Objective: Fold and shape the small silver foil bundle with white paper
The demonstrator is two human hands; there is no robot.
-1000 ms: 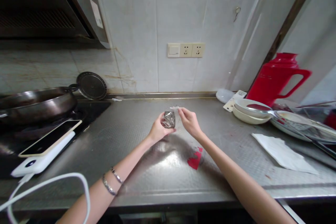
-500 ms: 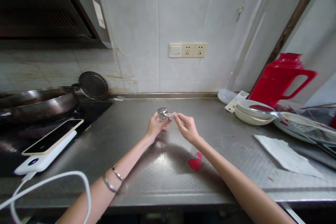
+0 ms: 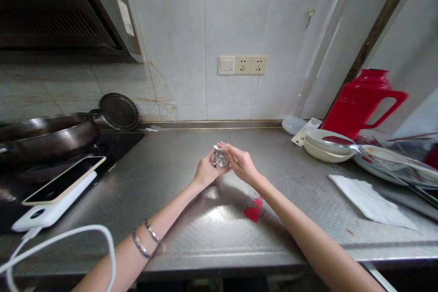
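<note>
Over the middle of the counter I hold a small, rounded, shiny silvery object (image 3: 221, 159) between both hands. What kind of thing it is cannot be made out. My left hand (image 3: 206, 169) is closed round its left side and underside. The fingers of my right hand (image 3: 243, 164) are bent over its top and right side, touching it. A small white piece (image 3: 216, 147) shows at the top, by the right fingertips. Nearer to me lies a torn red scrap (image 3: 253, 210) on the metal counter (image 3: 178, 159).
At left are a pan (image 3: 51, 132) on the stove, and a phone (image 3: 66, 180) on a white power bank (image 3: 54, 205) with its cable. Bowls (image 3: 328, 150), a plate (image 3: 383, 164), a red thermos (image 3: 362, 100) and a white paper napkin (image 3: 371, 200) stand or lie at right.
Both hands have come together round the silvery object. My right hand, which held a whitish piece just right of it, now lies over its top and side.
</note>
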